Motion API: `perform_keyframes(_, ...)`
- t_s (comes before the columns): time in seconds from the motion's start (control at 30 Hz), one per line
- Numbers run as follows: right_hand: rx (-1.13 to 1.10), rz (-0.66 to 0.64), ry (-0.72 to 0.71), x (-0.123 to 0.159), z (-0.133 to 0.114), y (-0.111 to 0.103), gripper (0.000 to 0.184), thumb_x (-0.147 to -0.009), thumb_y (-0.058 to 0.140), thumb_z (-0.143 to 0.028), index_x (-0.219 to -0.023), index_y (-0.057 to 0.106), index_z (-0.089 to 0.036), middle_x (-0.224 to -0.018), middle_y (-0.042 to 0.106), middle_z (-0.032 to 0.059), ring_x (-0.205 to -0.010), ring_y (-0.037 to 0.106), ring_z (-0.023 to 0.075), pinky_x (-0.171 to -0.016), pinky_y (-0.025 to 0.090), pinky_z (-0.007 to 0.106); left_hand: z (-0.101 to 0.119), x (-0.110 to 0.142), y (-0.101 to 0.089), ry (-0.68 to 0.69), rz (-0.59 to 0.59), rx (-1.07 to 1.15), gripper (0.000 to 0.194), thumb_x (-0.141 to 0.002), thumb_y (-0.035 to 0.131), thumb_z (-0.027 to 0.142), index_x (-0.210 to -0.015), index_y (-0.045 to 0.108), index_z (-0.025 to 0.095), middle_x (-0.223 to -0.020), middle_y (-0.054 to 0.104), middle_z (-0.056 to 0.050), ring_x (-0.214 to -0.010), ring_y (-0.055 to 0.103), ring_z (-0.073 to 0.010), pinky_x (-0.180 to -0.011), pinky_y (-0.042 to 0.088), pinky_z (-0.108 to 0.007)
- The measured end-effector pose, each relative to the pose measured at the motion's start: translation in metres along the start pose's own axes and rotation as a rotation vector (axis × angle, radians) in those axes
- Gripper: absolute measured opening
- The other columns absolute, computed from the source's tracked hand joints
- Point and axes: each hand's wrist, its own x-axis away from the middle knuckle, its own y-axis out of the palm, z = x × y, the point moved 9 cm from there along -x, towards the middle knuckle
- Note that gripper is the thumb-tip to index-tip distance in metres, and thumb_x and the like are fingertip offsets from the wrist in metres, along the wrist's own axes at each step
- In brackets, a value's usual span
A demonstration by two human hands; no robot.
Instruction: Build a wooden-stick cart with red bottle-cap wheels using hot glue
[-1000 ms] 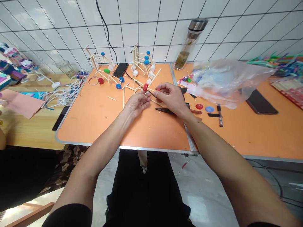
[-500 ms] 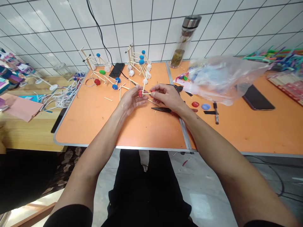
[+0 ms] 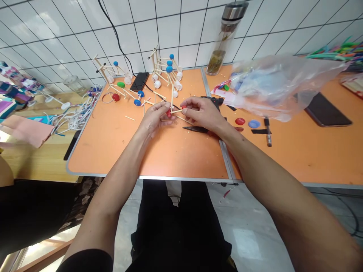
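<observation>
The left hand pinches a red plastic cap and the right hand pinches a thin wooden stick, fingers closed, at twelve o'clock over an orange folding table. A hard squeeze could snap the stick or pop the cap loose; a slip could topple the stick models at eleven o'clock.

Sticks are bare matt wood, the red cap glossy plastic. Bench top is smooth matt orange with aluminium edging.
</observation>
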Motion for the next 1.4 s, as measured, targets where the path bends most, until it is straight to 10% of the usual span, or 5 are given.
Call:
perform_keyframes(0.3, 0.123, 0.017, -0.103, -0.006, 0.003, -0.011, 0.017, -0.102, 0.087, -0.041, -0.11, 0.081, -0.027, -0.095, 0.084, 0.003, -0.078, 0.076, 0.0239, -0.076, 0.062, 0.038, 0.001, -0.01, -0.005, 0.082, -0.077, -0.04, 0.032, -0.084, 0.112, 0.018, -0.104, 0.087, 0.017, -0.099, 0.092, -0.003, -0.078, 0.085, -0.0131, -0.074, 0.069, -0.023)
perform_keyframes(0.47, 0.528, 0.179, -0.212, 0.0, -0.015, -0.026, 0.017, -0.108, 0.075, -0.024, -0.121, 0.085, -0.024, -0.109, 0.09, 0.008, -0.098, 0.082, 0.0295, -0.09, 0.059, 0.042, 0.015, -0.016, -0.023, 0.193, 0.035, 0.026, 0.029, -0.085, 0.11, 0.017, -0.102, 0.086, 0.019, -0.096, 0.091, -0.001, -0.081, 0.087, -0.0145, -0.077, 0.071, -0.024)
perform_keyframes(0.77, 1.332, -0.182, -0.09, 0.014, -0.022, 0.033, 0.043, -0.119, 0.053, -0.013, -0.145, 0.087, -0.016, -0.144, 0.091, 0.0223, -0.128, 0.086, 0.0434, -0.079, 0.039, 0.044, 0.025, -0.02, -0.037, 0.277, 0.128, 0.097, 0.026, -0.089, 0.109, 0.019, -0.102, 0.086, 0.021, -0.096, 0.091, -0.001, -0.077, 0.086, -0.013, -0.073, 0.07, -0.022)
perform_keyframes(1.4, 1.333, -0.297, -0.097, 0.005, -0.009, 0.047, 0.053, -0.116, 0.052, -0.006, -0.166, 0.069, -0.012, -0.151, 0.088, 0.0255, -0.134, 0.085, 0.0442, -0.082, 0.044, 0.043, 0.023, -0.011, -0.024, 0.22, 0.101, 0.11, 0.02, -0.094, 0.102, 0.011, -0.1, 0.085, 0.02, -0.091, 0.089, 0.0, -0.073, 0.084, -0.0121, -0.073, 0.069, -0.022)
